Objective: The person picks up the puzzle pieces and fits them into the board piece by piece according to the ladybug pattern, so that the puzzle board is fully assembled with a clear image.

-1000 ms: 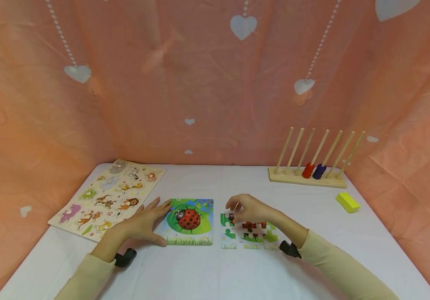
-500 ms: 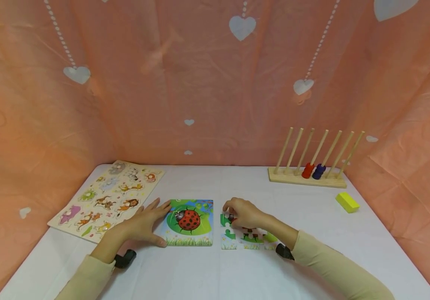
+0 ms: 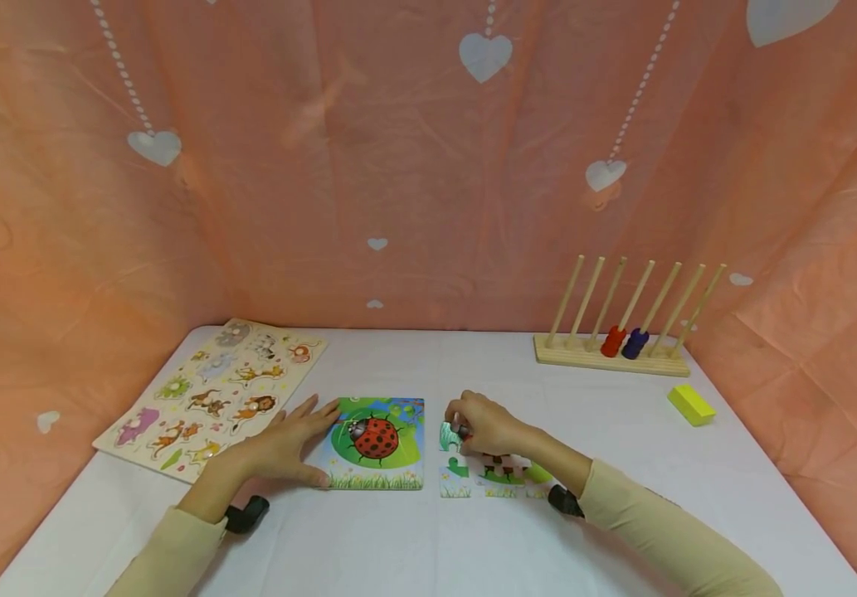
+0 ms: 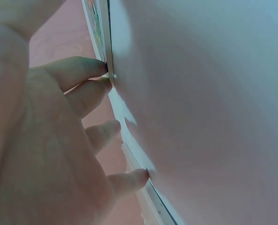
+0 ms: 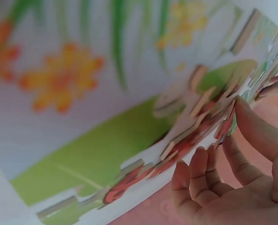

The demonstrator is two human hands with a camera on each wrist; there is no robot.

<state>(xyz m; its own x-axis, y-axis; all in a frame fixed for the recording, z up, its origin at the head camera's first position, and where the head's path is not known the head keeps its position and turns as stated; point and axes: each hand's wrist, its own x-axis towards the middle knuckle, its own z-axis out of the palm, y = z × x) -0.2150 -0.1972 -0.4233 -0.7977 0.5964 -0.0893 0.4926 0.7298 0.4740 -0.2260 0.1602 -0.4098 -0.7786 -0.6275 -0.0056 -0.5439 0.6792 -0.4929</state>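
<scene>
My left hand (image 3: 275, 452) has its fingers spread, with thumb and fingertips at the left edge of a square ladybug picture board (image 3: 391, 473). The left wrist view shows two of these fingertips (image 4: 103, 70) against the board's thin side. To the right, my right hand (image 3: 489, 424) is over a second ladybug jigsaw, laid out in loose pieces (image 3: 455, 491) with gaps between them. In the right wrist view its thumb and index finger pinch a small red jigsaw piece (image 5: 227, 123). Part of this jigsaw is hidden under the right hand.
A wooden animal board (image 3: 174, 414) lies beyond the left hand. At the back right stands a wooden peg rack (image 3: 555, 352) with a red bead (image 3: 613, 341) and a blue bead (image 3: 635, 342). A yellow block (image 3: 692, 405) sits near the right table edge.
My right hand has come down and slightly left onto the loose jigsaw. A green piece at its upper left now catches the light and looks tilted. The left hand stays put.
</scene>
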